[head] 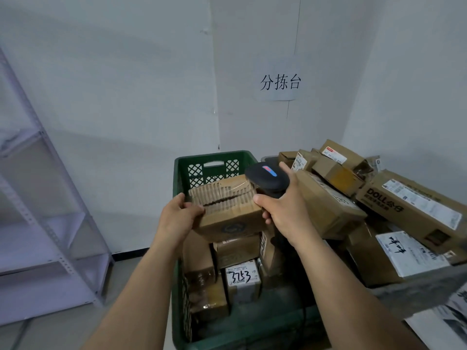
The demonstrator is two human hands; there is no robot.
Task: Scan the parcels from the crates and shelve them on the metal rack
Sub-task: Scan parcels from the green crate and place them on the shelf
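Holding a taped cardboard parcel (227,205) just above the green crate (182,173): the left hand (180,214) grips the parcel's left end, fingers curled onto its top face. Parcel roughly level, top flaps ribbed and worn, a round dark mark on the near side.

The right hand (285,210) is wrapped round the handle of a black scanner (267,176), thumb up along its side. Scanner head sits just over the parcel's far right corner, a red and blue light showing on its top. The knuckles of this hand lie against the parcel's right end.

Inside the crate, below the held parcel: more brown boxes packed close, one white-labelled box (242,279) with handwritten digits.

Right of the crate, a heap of parcels (328,205) lies at mixed angles, among them a long carton printed DOLL (414,208).

Metal rack (50,223) stands at the left against the wall. Paper sign (280,82) on the wall behind
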